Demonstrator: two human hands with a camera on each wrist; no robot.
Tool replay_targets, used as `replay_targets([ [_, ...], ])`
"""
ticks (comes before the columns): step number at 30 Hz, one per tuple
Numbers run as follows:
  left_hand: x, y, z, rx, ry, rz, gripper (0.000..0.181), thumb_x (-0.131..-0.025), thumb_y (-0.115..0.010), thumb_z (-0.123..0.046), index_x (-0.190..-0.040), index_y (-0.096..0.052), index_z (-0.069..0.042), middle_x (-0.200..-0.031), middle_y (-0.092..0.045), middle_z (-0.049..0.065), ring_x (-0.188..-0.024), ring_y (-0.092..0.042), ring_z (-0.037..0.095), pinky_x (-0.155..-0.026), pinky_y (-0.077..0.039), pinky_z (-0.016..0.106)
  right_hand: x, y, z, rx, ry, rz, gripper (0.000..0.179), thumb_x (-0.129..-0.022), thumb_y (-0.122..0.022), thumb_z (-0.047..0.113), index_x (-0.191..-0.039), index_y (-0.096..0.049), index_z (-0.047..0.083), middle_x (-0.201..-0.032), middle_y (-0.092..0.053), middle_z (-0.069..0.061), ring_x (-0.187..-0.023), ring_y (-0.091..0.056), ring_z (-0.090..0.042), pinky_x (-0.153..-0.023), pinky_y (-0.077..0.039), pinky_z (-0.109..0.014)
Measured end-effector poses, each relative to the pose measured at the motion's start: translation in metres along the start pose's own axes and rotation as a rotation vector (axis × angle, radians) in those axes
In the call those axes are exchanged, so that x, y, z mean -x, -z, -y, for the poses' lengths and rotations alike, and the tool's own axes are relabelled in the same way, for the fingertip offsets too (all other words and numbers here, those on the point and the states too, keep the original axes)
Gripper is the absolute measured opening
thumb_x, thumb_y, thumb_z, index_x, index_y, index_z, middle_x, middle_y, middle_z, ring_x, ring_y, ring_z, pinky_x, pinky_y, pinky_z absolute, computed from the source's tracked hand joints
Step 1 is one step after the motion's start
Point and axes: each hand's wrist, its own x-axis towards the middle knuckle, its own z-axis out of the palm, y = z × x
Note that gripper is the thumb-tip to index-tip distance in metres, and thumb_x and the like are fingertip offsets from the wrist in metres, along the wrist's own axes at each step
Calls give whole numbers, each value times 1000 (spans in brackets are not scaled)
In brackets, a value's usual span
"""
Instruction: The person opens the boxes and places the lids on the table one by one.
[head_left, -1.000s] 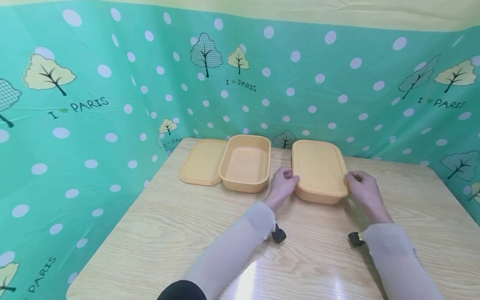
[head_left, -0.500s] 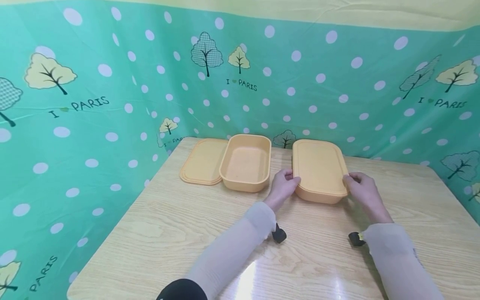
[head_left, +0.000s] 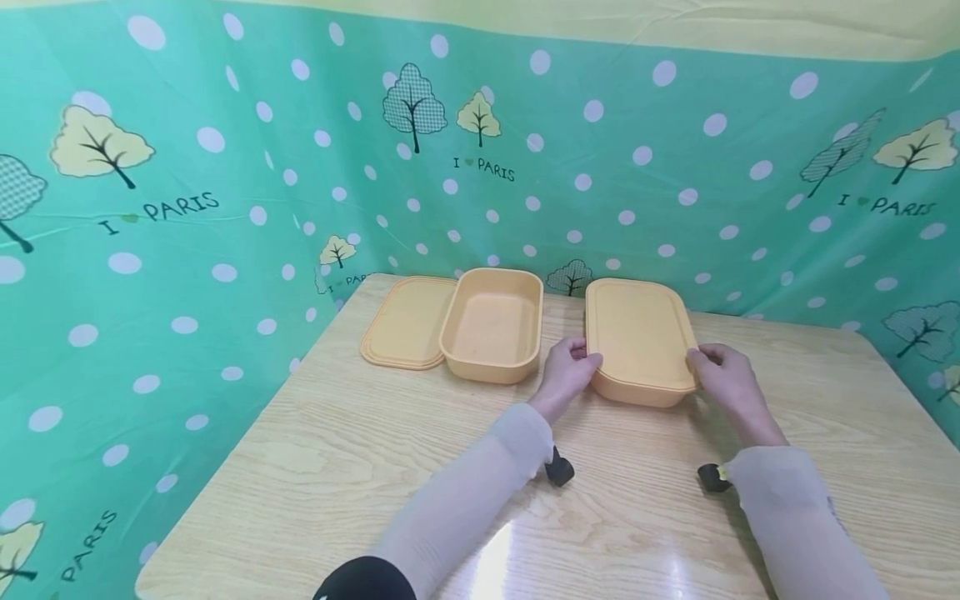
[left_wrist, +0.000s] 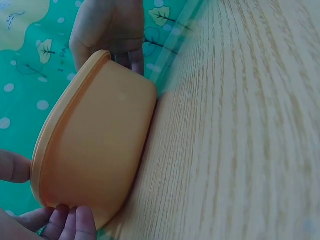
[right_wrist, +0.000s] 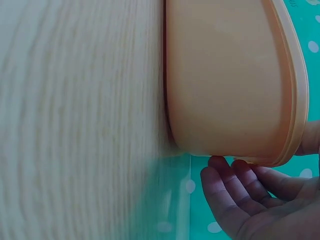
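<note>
A light-orange lidded food container stands at the back right of the table, its flat lid on top. At its left side my left hand pinches the rim, thumb on the lid's edge and fingertips against the wall below, as the left wrist view shows. My right hand holds the opposite side the same way. In the right wrist view its fingers curl up to the wall under the rim. Both wrist views show the container's base down on the wood.
To the left stands a matching container with no lid on it and nothing inside. Beside it a loose lid lies flat, partly overlapped by that container in the head view. A green patterned curtain hangs behind the wooden table.
</note>
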Motion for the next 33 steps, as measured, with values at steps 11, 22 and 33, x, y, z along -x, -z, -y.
replay_targets([
  [11,0,1,-1,-6,-16,-11,34,-83,-69,-13,-115,-63,-3,-95,-60,0,-90,-57,14,-77,-52,27,0,-1,-1,-9,5,-11,72,-99,-32,47,-143,-29,-10,-135,-41,-31,-117,-45,-39,-93,-43,-48],
  [22,2,3,-3,17,-42,-3,32,-83,-69,-13,-113,-64,-4,-93,-59,-2,-88,-56,12,-76,-52,27,3,-2,3,-8,16,-24,70,-100,-33,44,-142,-30,-12,-135,-40,-32,-117,-45,-40,-91,-44,-46],
  [33,2,2,-2,38,-61,-14,35,-82,-71,-14,-114,-64,-4,-93,-60,-3,-90,-56,11,-79,-52,26,4,0,4,-5,12,-23,70,-100,-33,44,-142,-30,-12,-135,-40,-32,-117,-45,-40,-91,-44,-47],
])
